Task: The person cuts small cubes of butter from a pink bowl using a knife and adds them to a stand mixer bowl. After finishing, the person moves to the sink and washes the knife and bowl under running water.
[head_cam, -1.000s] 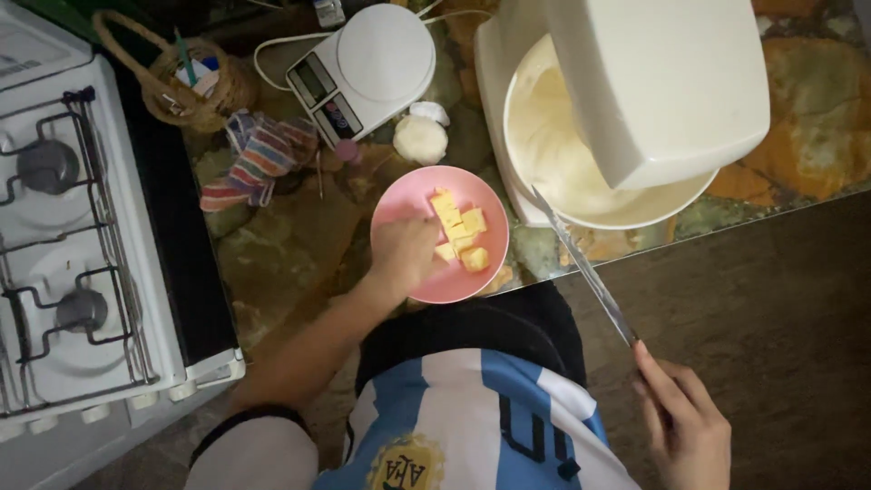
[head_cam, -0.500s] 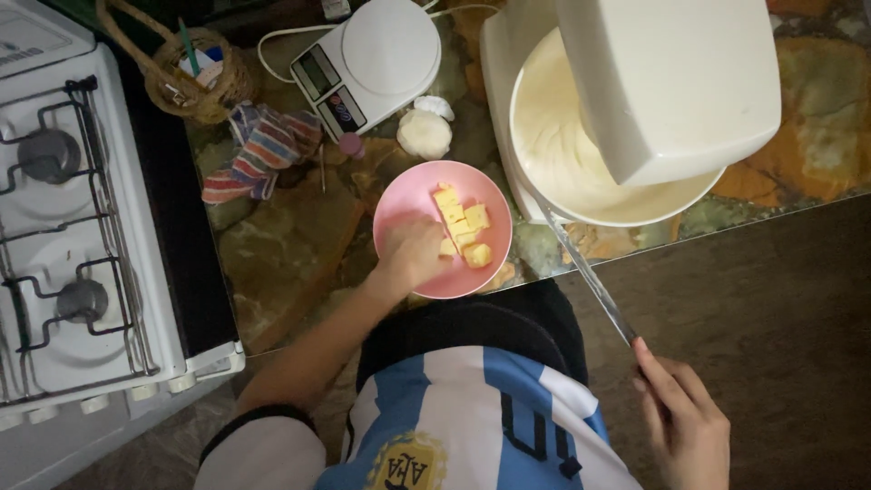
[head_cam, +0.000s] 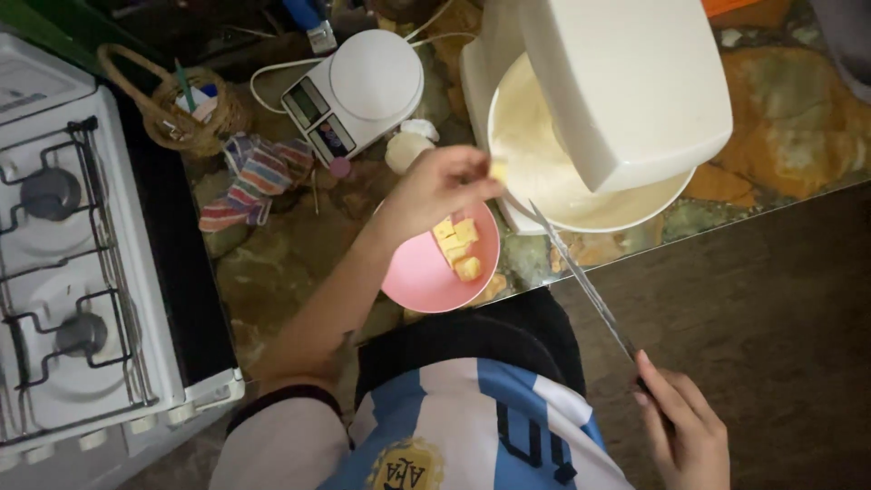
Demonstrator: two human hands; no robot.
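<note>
Yellow butter cube (head_cam: 497, 170) pinched in left hand (head_cam: 435, 189), right hand (head_cam: 682, 434) gripping knife (head_cam: 581, 279).
Best released low over the mixer bowl (head_cam: 544, 163) (clear of the pink bowl (head_cam: 426, 277)), blade kept aside.

On the tabletop (head_cam: 299, 263) we see the plate (head_cam: 426, 277) at the near edge, with cubes (head_cam: 458, 245) lying in it. Right of it and farther back stands the mixer bowl (head_cam: 544, 172), the mixer head (head_cam: 626, 82) over it. Behind the plate sits the scale (head_cam: 358, 95); left of that lie a cloth (head_cam: 259, 177) and a basket (head_cam: 181, 109). The stove (head_cam: 73, 263) stands left of the tabletop.
</note>
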